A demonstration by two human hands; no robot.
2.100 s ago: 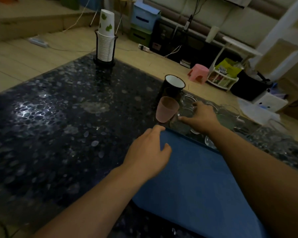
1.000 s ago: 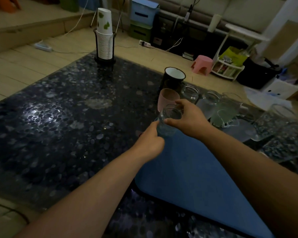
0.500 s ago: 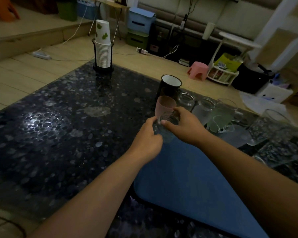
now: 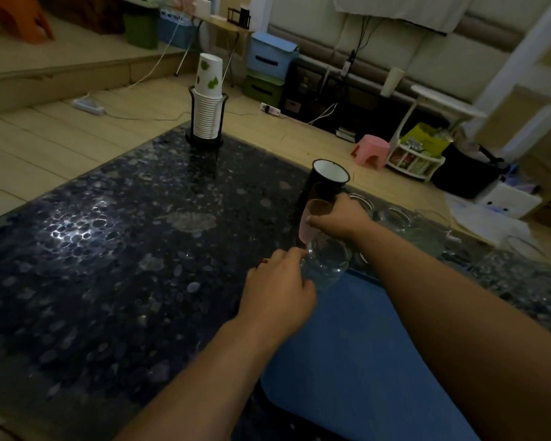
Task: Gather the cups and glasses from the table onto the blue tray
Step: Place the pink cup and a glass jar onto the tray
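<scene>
Head-camera footage was taken over a dark, pebble-patterned glossy bench (image 4: 115,249). At the far left corner a stack of white paper cups with green leaf prints (image 4: 206,100) was held in a black wire stand, well apart from the action. Nearer the middle, the left hand (image 4: 279,296) was closed around the side of a clear round glass jar (image 4: 326,262), which was held at the far left corner of the flat blue plastic tray (image 4: 363,361); whether the jar's base was resting on the tray could not be told. A slip was judged possible there, since smooth glass was gripped only from one side in dim light. Just beyond, the fingers (image 4: 318,221) of the right hand (image 4: 341,216) were pinched on the rim of a pale pink plastic tumbler (image 4: 309,227), which stood touching or just beside a tall black enamel mug with a white inside (image 4: 326,181). The mug could be knocked over if the tumbler were dragged sideways. Further right, several clear glasses (image 4: 395,218) were left crowded on the bench, and could be clipped by the right forearm.
</scene>
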